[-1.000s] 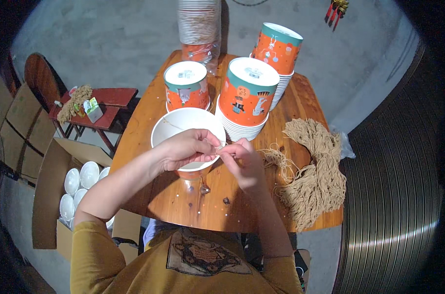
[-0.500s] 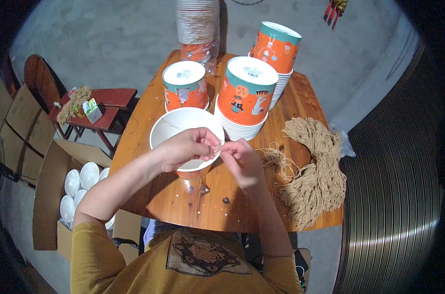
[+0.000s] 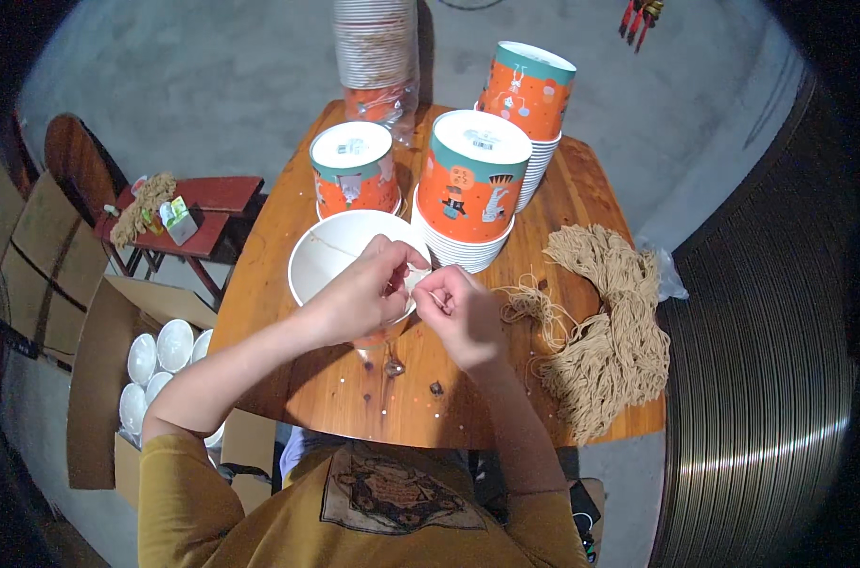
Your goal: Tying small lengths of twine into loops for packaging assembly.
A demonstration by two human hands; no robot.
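An orange paper bucket with a white inside stands upright near the middle of the table. Across its mouth runs a thin tan string, leading toward my hands. At the bucket's right rim my left hand is closed, its thumb and fingers pinching the string. Close beside it, my right hand pinches the string too, fingertips almost touching the left ones. The exact loop or knot between the fingers is too small to make out. To the right lies a thick bundle of tan string, with loose tangled strands beside it.
Upside-down bucket stacks stand behind: left, middle and back right. A bagged stack rises at the far edge. Left of the wooden table are a carton of white bowls and a red bench.
My left hand has turned, its knuckles now higher and fingers curled more. The right hand has shifted slightly left and its fingers have drawn together around the string.
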